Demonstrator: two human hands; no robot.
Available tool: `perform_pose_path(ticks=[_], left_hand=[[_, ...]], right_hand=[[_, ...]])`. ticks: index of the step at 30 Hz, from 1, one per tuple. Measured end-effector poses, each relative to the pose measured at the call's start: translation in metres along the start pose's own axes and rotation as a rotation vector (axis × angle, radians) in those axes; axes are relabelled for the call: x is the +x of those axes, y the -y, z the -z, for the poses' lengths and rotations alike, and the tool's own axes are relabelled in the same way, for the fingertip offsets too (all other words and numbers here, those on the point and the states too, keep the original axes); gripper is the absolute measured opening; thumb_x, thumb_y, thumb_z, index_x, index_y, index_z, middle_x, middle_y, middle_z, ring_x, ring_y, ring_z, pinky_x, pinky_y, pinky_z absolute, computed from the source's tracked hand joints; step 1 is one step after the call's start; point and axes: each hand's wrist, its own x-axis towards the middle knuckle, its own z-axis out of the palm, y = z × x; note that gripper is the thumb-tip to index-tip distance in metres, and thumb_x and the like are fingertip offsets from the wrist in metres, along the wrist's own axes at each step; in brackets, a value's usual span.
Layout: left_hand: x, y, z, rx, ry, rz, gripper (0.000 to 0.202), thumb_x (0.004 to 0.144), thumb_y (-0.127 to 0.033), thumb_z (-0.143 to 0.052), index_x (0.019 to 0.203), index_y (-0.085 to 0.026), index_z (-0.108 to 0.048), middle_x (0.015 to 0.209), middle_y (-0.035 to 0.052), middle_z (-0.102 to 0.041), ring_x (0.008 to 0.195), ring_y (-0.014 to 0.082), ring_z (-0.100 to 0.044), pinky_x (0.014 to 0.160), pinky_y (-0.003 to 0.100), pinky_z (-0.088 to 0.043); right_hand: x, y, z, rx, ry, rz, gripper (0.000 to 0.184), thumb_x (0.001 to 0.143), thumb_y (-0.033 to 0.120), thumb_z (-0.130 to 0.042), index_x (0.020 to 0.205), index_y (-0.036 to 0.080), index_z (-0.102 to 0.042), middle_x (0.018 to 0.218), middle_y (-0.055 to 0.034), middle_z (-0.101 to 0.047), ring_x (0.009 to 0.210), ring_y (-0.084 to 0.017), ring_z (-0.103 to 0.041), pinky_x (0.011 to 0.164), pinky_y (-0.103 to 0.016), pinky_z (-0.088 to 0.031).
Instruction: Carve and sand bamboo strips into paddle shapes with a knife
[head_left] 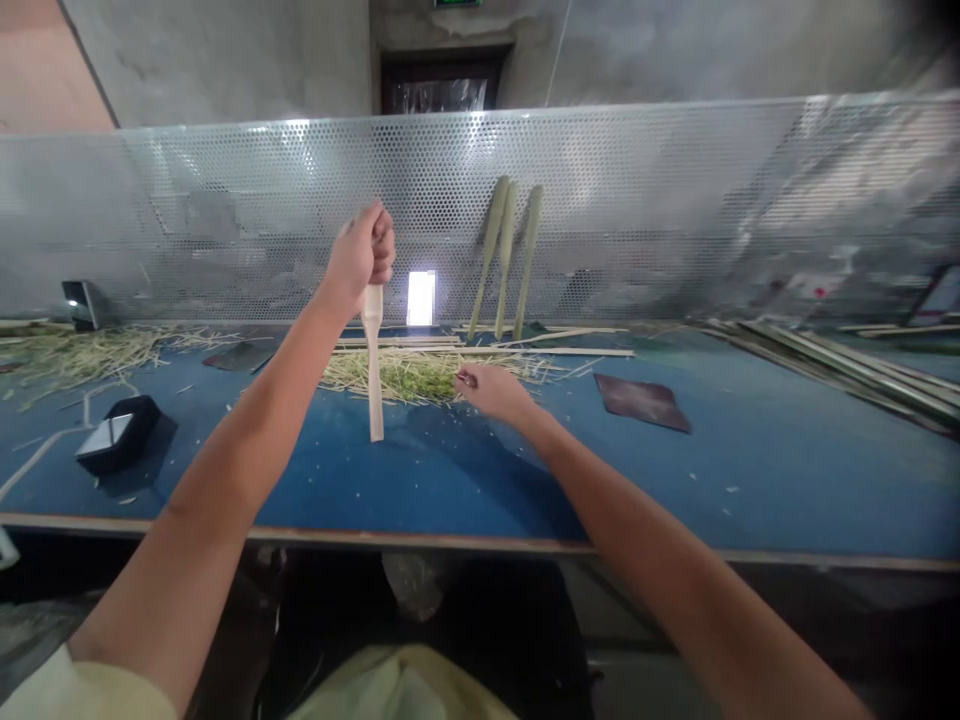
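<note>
My left hand (364, 255) is raised in a fist around the top of a pale flat bamboo strip (373, 365), which stands upright with its lower end on the blue tabletop (750, 480). My right hand (491, 392) lies low at the edge of a heap of green and straw-coloured bamboo shavings (420, 375). Between its fingertips is a small dark object (466, 379), too small to identify.
Several long bamboo slats lie behind the heap, and three carved bamboo pieces (506, 255) lean on a perforated metal screen (600, 200). A dark square pad (641, 402), a black box-like object (118, 435), more shavings (90, 355) and a stack of bamboo strips (840, 365) lie on the table.
</note>
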Motion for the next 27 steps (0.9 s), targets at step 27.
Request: perform_pose_path(ticks=[27], left_hand=[[-0.007,-0.017,0.007,-0.066,0.046,0.071,0.043,0.1,-0.03,-0.043,0.058,-0.021,-0.034,0.045,-0.0087,-0.022,0.032,0.0056,-0.021,0.032,0.017,-0.017]], right_hand=[[-0.052,0.072,0.05,-0.006,0.048,0.215,0.034,0.103,0.039,-0.035,0.116,0.018,-0.059,0.096,-0.0098,-0.072,0.078,-0.02,-0.065,0.064,-0.027,-0.041]])
